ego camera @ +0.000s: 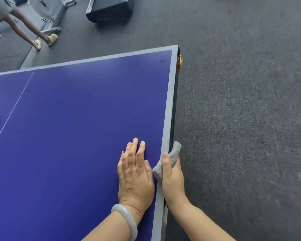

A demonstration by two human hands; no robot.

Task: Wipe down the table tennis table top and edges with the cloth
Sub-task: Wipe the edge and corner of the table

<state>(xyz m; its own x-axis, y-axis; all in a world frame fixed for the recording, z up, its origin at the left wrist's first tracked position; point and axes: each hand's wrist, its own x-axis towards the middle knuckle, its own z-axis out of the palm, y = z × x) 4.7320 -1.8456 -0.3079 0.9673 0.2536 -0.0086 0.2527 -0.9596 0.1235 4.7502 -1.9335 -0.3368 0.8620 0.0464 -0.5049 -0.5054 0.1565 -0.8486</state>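
The blue table tennis table (73,127) fills the left of the view, with a pale grey border line and a dark side edge (174,105) running down its right side. My left hand (135,173) lies flat on the top near that edge, fingers together, a pale bangle on the wrist. My right hand (172,178) grips a grey cloth (175,152) wrapped over the side edge, thumb on the border line and fingers below the rim, hidden.
Dark grey carpet (241,119) lies to the right of the table. Beyond the far corner, a person's legs (30,32) stand at top left beside a metal frame (57,20), with a black box (109,9) on the floor.
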